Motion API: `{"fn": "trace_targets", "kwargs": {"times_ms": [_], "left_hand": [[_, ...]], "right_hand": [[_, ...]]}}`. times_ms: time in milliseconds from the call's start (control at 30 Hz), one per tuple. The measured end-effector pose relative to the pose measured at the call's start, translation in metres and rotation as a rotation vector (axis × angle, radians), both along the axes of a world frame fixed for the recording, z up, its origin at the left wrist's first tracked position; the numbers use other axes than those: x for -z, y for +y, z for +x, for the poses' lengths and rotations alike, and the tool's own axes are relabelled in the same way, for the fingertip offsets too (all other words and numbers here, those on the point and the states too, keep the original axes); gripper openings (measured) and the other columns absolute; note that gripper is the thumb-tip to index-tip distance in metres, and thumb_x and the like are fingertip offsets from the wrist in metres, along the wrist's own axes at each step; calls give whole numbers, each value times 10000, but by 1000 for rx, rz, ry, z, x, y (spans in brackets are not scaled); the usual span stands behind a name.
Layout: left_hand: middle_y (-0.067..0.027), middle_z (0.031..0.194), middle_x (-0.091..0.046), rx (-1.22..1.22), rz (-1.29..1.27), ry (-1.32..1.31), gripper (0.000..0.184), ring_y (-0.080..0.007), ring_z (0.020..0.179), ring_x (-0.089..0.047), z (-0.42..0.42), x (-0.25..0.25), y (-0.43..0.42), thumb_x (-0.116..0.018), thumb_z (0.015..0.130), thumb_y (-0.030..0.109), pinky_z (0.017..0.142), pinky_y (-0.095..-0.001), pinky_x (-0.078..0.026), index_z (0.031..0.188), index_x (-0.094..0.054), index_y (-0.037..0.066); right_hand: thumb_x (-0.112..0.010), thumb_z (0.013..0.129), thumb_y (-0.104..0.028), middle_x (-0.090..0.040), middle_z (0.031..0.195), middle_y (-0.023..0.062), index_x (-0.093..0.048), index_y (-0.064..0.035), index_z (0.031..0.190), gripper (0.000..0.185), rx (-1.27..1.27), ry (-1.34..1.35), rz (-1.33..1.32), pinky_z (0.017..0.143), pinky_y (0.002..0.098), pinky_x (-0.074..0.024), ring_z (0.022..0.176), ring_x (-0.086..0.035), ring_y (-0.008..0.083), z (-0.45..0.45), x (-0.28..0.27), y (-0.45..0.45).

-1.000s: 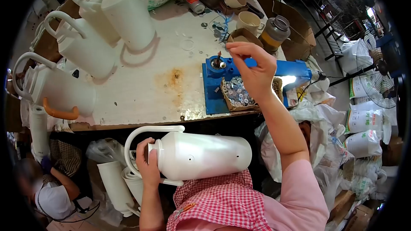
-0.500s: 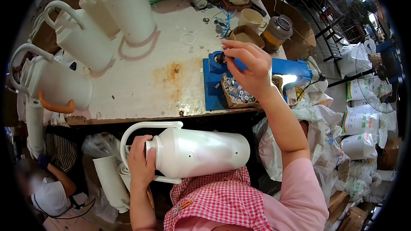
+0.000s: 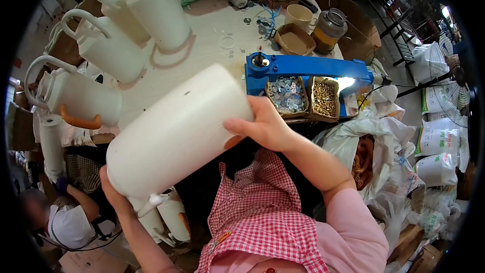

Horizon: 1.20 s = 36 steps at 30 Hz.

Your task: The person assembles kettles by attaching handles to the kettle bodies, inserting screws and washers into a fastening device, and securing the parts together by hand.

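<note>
A white flask body point(image 3: 177, 131) is held tilted over the table's front edge, its wide end up and to the right. My right hand point(image 3: 262, 124) grips it near the wide end, thumb on the side. At the lower left end my left hand point(image 3: 113, 189) is wrapped round it, its fingers partly hidden. Below that end a white knob point(image 3: 155, 199) shows. To the right stands a blue press point(image 3: 308, 65), with a box of washers point(image 3: 287, 95) and a box of brass-coloured rivets point(image 3: 324, 98) beside it.
Several white flasks with handles point(image 3: 111, 45) stand at the table's left. An orange handle point(image 3: 80, 119) lies against one. A jar point(image 3: 329, 30), a cup point(image 3: 299, 16) and a cardboard tray point(image 3: 294, 39) are at the back right. A co-worker point(image 3: 70, 222) sits at lower left.
My right hand has come down from the press onto the flask. The flask has swung from level to slanting and risen over the table edge. My left hand has moved left and down.
</note>
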<state>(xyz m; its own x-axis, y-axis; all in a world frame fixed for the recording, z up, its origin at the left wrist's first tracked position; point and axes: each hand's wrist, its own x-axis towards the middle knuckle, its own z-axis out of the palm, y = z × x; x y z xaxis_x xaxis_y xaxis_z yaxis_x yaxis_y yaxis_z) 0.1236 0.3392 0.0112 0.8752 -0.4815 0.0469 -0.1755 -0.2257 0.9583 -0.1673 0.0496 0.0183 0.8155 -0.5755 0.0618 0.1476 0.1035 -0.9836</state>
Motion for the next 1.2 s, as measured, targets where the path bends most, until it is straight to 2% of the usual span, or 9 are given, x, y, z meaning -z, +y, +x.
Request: {"fn": "trace_targets", "kwargs": {"times_ms": [67,100,200,400,467,500,767,1100,1200], "left_hand": [[-59,1132,-649,85,62,-70,406,-148,1019,-613,6,-5,-25,-416,1045,324,901,-299,-479,1268,-597,37],[-39,1025,-595,87,5,-79,319,-124,930,-550,-4,-14,-49,-430,1034,302,877,-278,-444,1095,-601,40],[-42,1029,-587,118,-74,-15,335,-126,945,-543,-2,-21,-104,-394,1057,304,888,-275,-436,1095,-599,42],[-96,1021,-577,431,-125,-286,390,-166,985,-536,-28,-1,-215,-318,1071,292,904,-302,-426,1115,-570,-2],[-90,1053,-587,467,-82,-247,419,-176,1015,-536,-50,5,-238,-306,1074,316,932,-305,-417,1129,-575,-1],[-96,991,-597,487,-101,-251,369,-179,946,-546,-59,10,-248,-328,1071,287,877,-310,-433,1140,-557,6],[-92,892,-634,576,-131,-190,266,-162,808,-572,-101,32,-281,-392,1055,253,752,-322,-468,1182,-519,56],[-90,875,-655,576,-94,-185,264,-156,789,-591,-103,23,-289,-386,1058,258,739,-312,-480,1176,-522,65],[-92,868,-657,588,-115,-164,261,-159,782,-591,-105,22,-291,-381,1058,254,741,-316,-481,1173,-521,66]], "right_hand": [[-752,896,-151,-709,1006,104,-600,81,1187,403,17,-7,277,642,269,-599,809,-694,152,8,-23,-16],[-754,893,-147,-710,1009,104,-603,79,1185,399,75,-80,181,646,269,-598,810,-692,145,9,-21,-25],[-753,891,-149,-715,1023,99,-610,58,1192,392,251,-211,11,677,252,-585,849,-685,131,-5,-15,-46],[-795,854,-188,-717,1049,94,-654,33,1163,405,612,-76,-80,833,301,-549,913,-684,160,-81,0,-85],[-807,840,-176,-715,1062,89,-647,38,1174,428,698,-41,-94,852,292,-538,931,-679,155,-108,7,-96],[-821,825,-187,-712,1080,83,-641,38,1185,461,719,-53,-97,875,297,-525,954,-674,158,-120,12,-100],[-851,790,-254,-703,1122,81,-636,30,1203,546,809,-87,-136,921,316,-509,1007,-668,170,-171,50,-128],[-854,795,-245,-704,1123,84,-635,28,1200,536,796,-106,-132,923,312,-509,1010,-669,168,-176,54,-132],[-840,821,-233,-674,1209,98,-581,23,1275,581,764,-95,-133,973,336,-506,1096,-657,197,-183,59,-134]]}}
